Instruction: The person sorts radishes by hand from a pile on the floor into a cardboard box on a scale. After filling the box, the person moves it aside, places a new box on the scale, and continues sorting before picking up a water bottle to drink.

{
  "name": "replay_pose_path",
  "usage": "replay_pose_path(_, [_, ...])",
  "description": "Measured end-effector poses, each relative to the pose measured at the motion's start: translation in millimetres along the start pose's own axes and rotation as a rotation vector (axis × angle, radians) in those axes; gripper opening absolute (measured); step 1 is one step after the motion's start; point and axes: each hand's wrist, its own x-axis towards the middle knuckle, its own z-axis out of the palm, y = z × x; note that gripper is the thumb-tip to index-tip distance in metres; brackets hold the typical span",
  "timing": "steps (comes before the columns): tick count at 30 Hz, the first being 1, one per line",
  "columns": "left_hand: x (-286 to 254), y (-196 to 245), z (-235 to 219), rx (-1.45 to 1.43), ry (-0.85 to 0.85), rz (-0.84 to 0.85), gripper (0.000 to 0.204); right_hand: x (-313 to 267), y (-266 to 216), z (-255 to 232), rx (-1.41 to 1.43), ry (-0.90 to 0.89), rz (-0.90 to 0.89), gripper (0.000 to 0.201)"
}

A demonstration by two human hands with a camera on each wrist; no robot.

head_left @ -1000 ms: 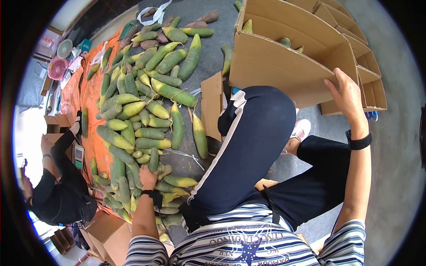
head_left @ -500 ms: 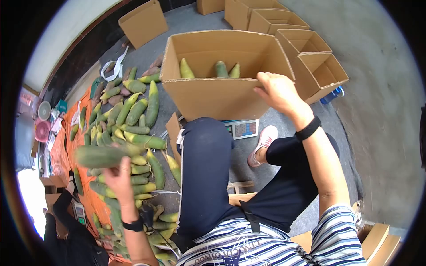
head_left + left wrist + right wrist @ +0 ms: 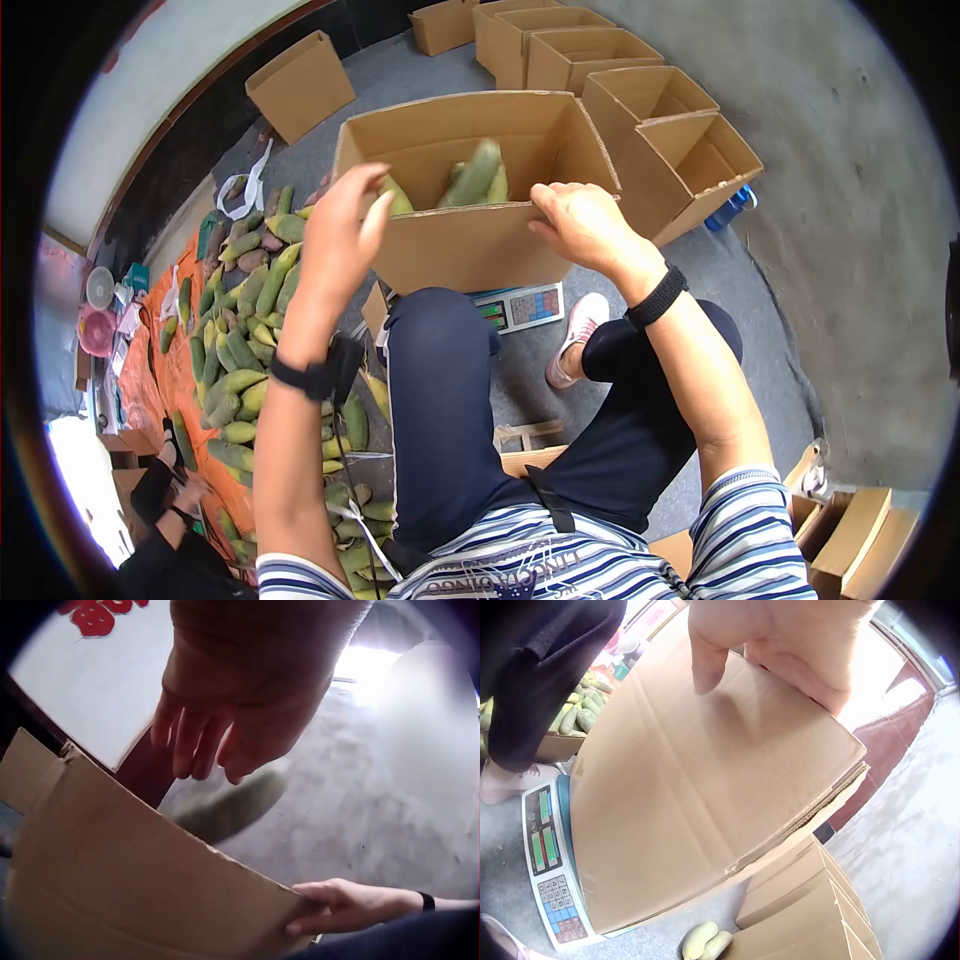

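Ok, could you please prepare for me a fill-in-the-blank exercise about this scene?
The right hand grips a box resting on a digital ____.
The sheet under the green vegetables is ____.
The bottle on the floor is ____.
The band on the right wrist is ____.

Missing words: scale; orange; blue; black.

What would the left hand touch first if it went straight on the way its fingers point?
Probably the blurred green vegetable beyond the left hand, though depth is unclear; the cardboard box might come first.
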Motion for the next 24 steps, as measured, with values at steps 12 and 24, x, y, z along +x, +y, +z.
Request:
replay_pose_path(12, [-503, -44, -28, 0.474, -0.894, -0.787, 0.047, -5, -3, -1, 0.006, 0.026, -0.016, 0.024])
replay_pose_path(24, [-666, 3, -79, 0.889, -1.098, -0.831, 0.036, 2, -6, -2, -0.057, 0.052, -0.026, 0.026])
